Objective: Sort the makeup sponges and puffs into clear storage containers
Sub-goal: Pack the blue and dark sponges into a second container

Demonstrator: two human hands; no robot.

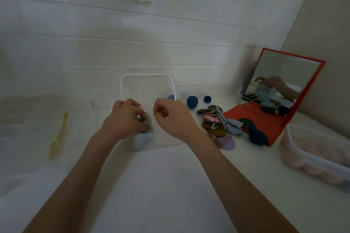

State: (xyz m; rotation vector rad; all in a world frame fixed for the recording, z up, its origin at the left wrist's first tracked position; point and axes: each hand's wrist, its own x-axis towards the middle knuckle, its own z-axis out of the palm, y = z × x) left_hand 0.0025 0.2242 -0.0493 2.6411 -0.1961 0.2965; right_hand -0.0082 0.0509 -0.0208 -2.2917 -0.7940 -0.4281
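Note:
A clear square container (147,76) stands in the middle of the white table, against the wall. My left hand (126,117) reaches into its near left corner and grips a grey-green puff (148,122); pale blue-grey puffs (139,142) lie below it inside. My right hand (170,117) hovers over the container's near right side with fingers curled and nothing visible in them. To the right lies a pile of flat puffs (216,121) in olive, pink, grey-blue and lilac. Dark blue sponges (192,101) sit behind the pile.
A red-framed folding mirror (320,85) stands at the right, with dark puffs (258,136) on its base. A clear container of pink sponges (314,154) sits at the far right edge. A yellow-green spatula (58,136) lies at the left. The image is blurred.

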